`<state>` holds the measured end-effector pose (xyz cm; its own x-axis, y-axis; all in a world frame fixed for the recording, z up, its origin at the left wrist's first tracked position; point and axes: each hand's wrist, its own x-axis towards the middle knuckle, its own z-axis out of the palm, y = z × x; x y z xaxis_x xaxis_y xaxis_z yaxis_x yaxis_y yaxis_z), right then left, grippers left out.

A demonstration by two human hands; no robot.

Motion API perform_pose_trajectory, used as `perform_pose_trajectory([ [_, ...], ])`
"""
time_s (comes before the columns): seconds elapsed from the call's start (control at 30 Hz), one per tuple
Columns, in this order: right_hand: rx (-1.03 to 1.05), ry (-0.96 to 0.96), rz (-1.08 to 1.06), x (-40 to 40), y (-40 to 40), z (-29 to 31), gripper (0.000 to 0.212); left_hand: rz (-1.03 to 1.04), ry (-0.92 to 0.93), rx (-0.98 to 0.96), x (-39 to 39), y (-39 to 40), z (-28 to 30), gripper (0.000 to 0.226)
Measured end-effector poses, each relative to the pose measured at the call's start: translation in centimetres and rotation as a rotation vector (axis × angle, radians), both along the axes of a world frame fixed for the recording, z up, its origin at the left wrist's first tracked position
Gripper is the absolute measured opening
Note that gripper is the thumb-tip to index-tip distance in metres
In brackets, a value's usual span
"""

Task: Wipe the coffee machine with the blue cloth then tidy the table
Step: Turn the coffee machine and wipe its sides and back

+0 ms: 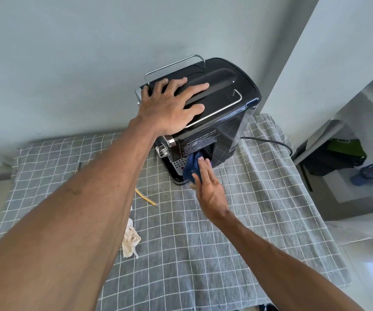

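Observation:
A black coffee machine [221,122] with a chrome rail on top stands at the back of the table, near the wall. My left hand [172,106] rests flat on its top with fingers spread. The blue cloth [192,168] is bunched against the machine's lower front, over the perforated drip tray [177,163]. My right hand [210,187] presses the cloth there with straight fingers; the thumb is hidden behind the cloth.
The table is covered with a grey checked cloth [259,209]. A crumpled white tissue [130,240] and a yellow strip [146,197] lie on it left of centre. The machine's black cable [273,142] runs off to the right. A shelf with clutter [347,162] sits lower right.

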<state>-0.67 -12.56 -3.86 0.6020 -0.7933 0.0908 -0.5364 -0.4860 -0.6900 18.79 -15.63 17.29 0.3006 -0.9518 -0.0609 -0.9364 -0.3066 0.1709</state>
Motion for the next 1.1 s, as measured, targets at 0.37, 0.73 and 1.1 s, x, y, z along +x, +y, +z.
perform_pose_trajectory([
  [0.37,-0.1,0.405,0.193,-1.0,-1.1,-2.1,0.055,0.0,-0.004,0.01,-0.1,0.0,0.0,0.052],
  [0.73,-0.068,0.503,0.103,0.7,-1.0,-1.0,0.06,0.003,0.003,0.011,-0.1,0.0,0.1,0.052],
  [1.1,-0.076,0.523,0.09,1.7,0.0,-1.4,0.065,0.001,0.003,-0.002,0.0,0.0,0.0,0.051],
])
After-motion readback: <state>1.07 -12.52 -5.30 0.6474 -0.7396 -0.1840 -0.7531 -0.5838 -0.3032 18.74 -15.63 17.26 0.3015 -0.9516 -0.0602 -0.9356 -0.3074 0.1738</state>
